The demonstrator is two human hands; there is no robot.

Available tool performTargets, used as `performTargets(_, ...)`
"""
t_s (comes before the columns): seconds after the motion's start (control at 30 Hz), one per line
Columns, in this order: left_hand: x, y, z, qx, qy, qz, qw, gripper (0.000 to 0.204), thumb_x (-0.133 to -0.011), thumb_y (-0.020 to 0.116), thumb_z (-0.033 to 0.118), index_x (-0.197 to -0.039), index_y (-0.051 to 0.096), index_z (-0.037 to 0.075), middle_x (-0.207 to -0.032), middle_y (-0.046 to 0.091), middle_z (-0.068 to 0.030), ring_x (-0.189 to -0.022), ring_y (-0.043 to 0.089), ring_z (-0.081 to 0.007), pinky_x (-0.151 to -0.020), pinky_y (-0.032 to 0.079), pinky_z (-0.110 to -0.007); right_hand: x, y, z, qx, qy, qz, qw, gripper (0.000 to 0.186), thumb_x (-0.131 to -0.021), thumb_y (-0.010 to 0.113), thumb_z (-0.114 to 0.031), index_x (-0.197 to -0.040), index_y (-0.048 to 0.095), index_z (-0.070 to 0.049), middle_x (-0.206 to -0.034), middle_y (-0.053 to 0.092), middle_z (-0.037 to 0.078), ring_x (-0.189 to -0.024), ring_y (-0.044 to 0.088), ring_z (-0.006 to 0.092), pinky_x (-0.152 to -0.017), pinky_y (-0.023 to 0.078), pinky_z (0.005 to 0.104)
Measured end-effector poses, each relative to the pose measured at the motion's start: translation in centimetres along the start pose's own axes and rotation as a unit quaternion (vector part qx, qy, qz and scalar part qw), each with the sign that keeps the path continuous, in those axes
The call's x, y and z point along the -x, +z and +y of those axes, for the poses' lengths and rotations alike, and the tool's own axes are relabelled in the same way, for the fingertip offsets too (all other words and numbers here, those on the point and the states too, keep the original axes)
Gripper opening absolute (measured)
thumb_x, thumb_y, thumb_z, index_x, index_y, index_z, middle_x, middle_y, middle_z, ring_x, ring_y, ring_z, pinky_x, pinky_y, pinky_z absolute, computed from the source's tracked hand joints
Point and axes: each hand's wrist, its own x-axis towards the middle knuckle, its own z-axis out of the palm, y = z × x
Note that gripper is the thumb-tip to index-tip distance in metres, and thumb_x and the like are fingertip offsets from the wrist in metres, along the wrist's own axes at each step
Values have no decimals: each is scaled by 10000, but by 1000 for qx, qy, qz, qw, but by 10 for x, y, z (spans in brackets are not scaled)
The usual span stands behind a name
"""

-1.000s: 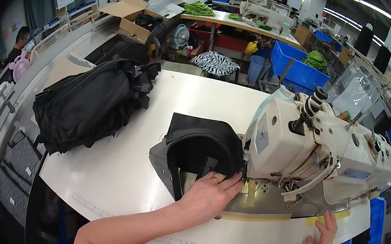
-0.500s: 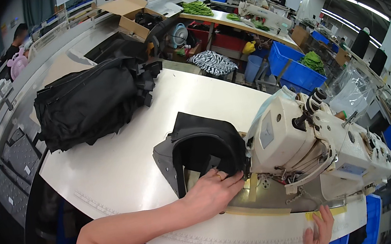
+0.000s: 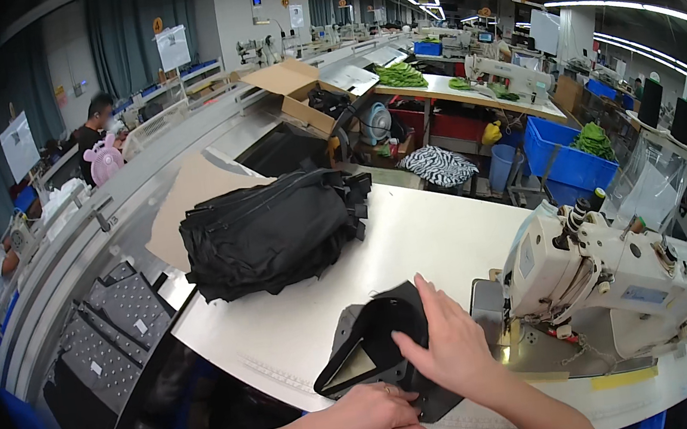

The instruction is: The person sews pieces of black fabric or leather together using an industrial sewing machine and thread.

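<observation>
A black sewn fabric piece (image 3: 344,336), curved round a hollow and with small studs or holes along its grey side, lies near the front edge of the white table. My left hand (image 3: 374,414) grips its near edge, fingers bent over the fabric. Against its right side rests my right hand (image 3: 456,343), fingers stretched out and thumb apart, touching the curved wall. A white sewing machine (image 3: 595,281) stands to the right, apart from the piece. The palm sides of both hands are hidden.
A pile of black fabric pieces (image 3: 268,237) sits at the table's back left, near brown paper (image 3: 186,205). Studded grey panels (image 3: 124,330) lie at the left. Beyond the table are a cardboard box (image 3: 303,103), a zebra-patterned cushion (image 3: 439,165) and a blue crate (image 3: 561,155).
The black piece has left the machine's needle area and come leftward to the table's front edge. My right hand has moved from the table edge onto it. The view has swung left.
</observation>
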Motion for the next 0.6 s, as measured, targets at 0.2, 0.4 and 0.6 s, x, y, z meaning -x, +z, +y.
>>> performTargets(0.2,32,-3,22,445,-106,246,854,542,-923,650,84,-1424,459,1,-1494,426,-156,-1363,448,-249,-1113,386,-408,1,-2,-7,16,5,-18,1000,482,-870,608,-123,-1307,534,67,-812,704,199,-598,680,340,-579,551,412)
performTargets(0.4,1,2,61,653,-57,363,662,934,-930,458,674,-1531,188,12,-1547,307,-137,-1400,358,-264,-1165,284,-445,105,-46,-50,-122,-100,99,983,415,-813,644,-69,-1209,603,48,-1256,613,268,-1215,565,417,-1019,456,488)
performTargets(0.6,-6,-17,95,687,-109,337,634,613,-1026,425,436,-1444,367,-9,-1377,522,-160,-1242,535,-287,-1085,401,-418,146,-63,-54,-83,-205,78,972,540,-829,640,-107,-1327,525,66,-1235,627,274,-1189,578,468,-995,480,520)
